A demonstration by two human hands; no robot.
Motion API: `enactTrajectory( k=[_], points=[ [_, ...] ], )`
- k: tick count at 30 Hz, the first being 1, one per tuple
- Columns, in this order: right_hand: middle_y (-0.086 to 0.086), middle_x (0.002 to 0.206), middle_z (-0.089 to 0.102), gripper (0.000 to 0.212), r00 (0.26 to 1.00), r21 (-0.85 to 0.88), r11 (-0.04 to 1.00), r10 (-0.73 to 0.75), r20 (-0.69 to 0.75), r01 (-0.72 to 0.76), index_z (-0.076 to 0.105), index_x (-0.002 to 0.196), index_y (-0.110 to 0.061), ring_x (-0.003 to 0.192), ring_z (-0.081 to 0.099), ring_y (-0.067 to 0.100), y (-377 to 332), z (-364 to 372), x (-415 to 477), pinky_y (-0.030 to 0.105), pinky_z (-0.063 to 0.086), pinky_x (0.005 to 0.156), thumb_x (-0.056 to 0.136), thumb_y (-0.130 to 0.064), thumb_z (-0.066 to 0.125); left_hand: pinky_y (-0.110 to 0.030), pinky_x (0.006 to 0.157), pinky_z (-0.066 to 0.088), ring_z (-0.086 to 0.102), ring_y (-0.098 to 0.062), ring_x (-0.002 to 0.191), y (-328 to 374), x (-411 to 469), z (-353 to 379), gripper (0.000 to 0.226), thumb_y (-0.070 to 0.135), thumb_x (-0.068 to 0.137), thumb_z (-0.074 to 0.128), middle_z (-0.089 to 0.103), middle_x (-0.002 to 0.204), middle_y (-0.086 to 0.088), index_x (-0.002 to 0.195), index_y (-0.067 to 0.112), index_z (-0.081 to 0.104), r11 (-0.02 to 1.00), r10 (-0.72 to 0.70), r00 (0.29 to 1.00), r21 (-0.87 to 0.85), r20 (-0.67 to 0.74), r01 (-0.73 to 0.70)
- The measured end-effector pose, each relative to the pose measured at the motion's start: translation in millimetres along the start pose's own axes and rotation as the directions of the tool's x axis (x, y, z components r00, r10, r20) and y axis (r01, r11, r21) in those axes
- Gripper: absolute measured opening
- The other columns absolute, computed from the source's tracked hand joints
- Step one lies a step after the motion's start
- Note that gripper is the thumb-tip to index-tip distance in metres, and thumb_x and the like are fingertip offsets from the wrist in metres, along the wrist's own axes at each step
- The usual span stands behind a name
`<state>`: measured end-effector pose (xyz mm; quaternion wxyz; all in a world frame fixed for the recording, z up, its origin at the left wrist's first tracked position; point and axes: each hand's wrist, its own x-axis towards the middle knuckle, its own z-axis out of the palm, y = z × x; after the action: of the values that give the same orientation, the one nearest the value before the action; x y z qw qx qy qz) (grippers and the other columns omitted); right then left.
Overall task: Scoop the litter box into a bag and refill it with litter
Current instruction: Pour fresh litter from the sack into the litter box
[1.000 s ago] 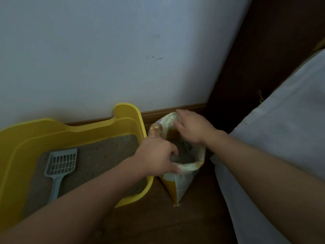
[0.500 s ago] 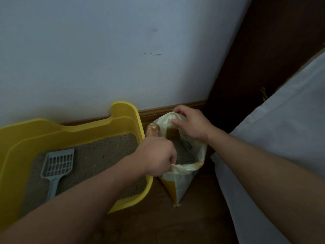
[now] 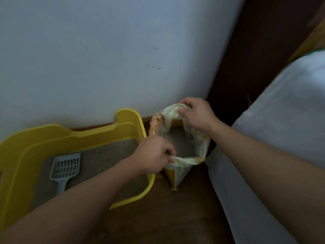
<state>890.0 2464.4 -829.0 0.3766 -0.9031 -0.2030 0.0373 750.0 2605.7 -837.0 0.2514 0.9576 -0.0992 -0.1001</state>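
Right hand (image 3: 197, 114) raised, left hand (image 3: 154, 155) pinching bag (image 3: 198, 147) rim

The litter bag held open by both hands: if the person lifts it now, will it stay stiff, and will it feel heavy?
The bag will probably flop: its thin rim crumples where the left hand and right hand pinch it. It likely feels bottom-heavy, since grey litter fills the lower part. Released, it might tip on its narrow base.

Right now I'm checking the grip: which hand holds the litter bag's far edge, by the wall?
The right hand pinches the litter bag rim nearest the wall; the left hand grips the near rim.
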Motion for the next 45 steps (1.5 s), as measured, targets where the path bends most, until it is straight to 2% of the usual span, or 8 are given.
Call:
enactTrajectory(
  k=[5,9,13,16,21,28,35,45],
  points=[
    [0.001,0.099,0.073,0.018,0.997,-0.067,0.998,-0.004,-0.08,-0.001,0.074,0.101,-0.016,0.095,0.065,0.018,-29.2,-28.5,1.4,0.029,0.051,0.083,0.089,-0.027,0.066,-0.037,0.074,0.051,0.059,-0.007,0.075,2.9,-8.3,-19.2,0.007,0.028,0.079,0.078,0.067,0.072,0.014,0.074,0.024,0.075,0.997,0.077,0.985,-0.018,-0.156,-0.081],
    [0.001,0.1,0.073,0.02,0.992,-0.092,0.996,-0.004,-0.123,-0.007,0.075,0.105,-0.015,0.094,0.064,0.017,-51.8,-48.0,-3.0,0.022,0.042,0.075,0.09,-0.026,0.065,-0.037,0.076,0.051,0.058,-0.009,0.077,2.1,-20.6,-36.0,0.006,0.026,0.073,0.083,0.066,0.07,0.015,0.075,0.024,0.078,0.993,0.111,0.951,-0.004,-0.288,-0.117],
    [0.002,0.097,0.073,0.021,0.991,-0.065,0.998,0.0,-0.131,-0.009,0.075,0.104,-0.014,0.093,0.065,0.018,-71.2,-56.9,-9.3,0.022,0.043,0.075,0.09,-0.025,0.066,-0.04,0.083,0.042,0.053,-0.012,0.085,-6.4,-32.8,-44.8,0.01,0.03,0.07,0.085,0.063,0.072,0.019,0.077,0.029,0.078,0.998,0.056,0.937,-0.002,-0.346,-0.061],
    [0.002,0.095,0.073,0.02,0.992,-0.05,0.999,-0.011,-0.123,0.005,0.076,0.102,-0.015,0.091,0.066,0.017,-88.7,-57.5,-12.7,0.024,0.046,0.075,0.089,-0.026,0.067,-0.032,0.074,0.043,0.054,-0.01,0.081,-19.0,-43.5,-47.6,0.01,0.027,0.071,0.085,0.067,0.076,0.014,0.078,0.027,0.079,0.997,-0.031,0.93,-0.076,-0.366,0.003],
    [-0.001,0.091,0.073,0.017,0.991,-0.008,1.0,0.0,-0.133,-0.001,0.077,0.099,-0.018,0.087,0.066,0.014,-115.4,-50.6,-17.6,0.021,0.044,0.071,0.087,-0.025,0.067,-0.037,0.072,0.054,0.066,-0.013,0.075,-30.2,-63.9,-44.6,0.01,0.014,0.073,0.084,0.074,0.08,0.006,0.08,0.021,0.079,0.95,-0.167,0.918,-0.309,-0.359,0.052],
    [-0.009,0.07,0.066,0.01,0.989,0.04,0.998,0.051,-0.135,-0.046,0.072,0.08,-0.023,0.069,0.063,0.01,-137.8,-37.3,-31.2,0.022,0.044,0.055,0.085,-0.023,0.063,-0.012,0.077,0.051,0.068,0.005,0.084,-44.3,-78.6,-42.1,0.011,0.005,0.077,0.08,0.074,0.088,0.014,0.083,0.014,0.079,0.886,-0.27,0.915,-0.448,-0.3,0.115],
    [-0.015,0.067,0.059,0.008,0.993,0.086,0.996,0.008,-0.119,0.002,0.073,0.088,-0.023,0.064,0.057,0.005,-143.0,-24.8,-47.2,0.018,0.039,0.051,0.086,-0.025,0.066,-0.024,0.087,0.056,0.071,-0.004,0.089,-54.0,-85.4,-36.3,0.022,0.003,0.076,0.081,0.075,0.093,0.01,0.078,0.024,0.076,0.828,-0.316,0.917,-0.542,-0.244,0.141],
    [-0.01,0.073,0.064,0.011,0.996,0.124,0.991,-0.028,-0.089,0.039,0.074,0.092,-0.023,0.071,0.063,0.013,-157.4,-8.3,-59.4,0.024,0.044,0.062,0.084,-0.029,0.068,-0.031,0.085,0.059,0.072,-0.009,0.088,-61.6,-91.0,-22.3,0.01,0.016,0.08,0.08,0.077,0.092,0.005,0.089,0.02,0.079,0.742,-0.373,0.903,-0.653,-0.214,0.152]
  ],
)
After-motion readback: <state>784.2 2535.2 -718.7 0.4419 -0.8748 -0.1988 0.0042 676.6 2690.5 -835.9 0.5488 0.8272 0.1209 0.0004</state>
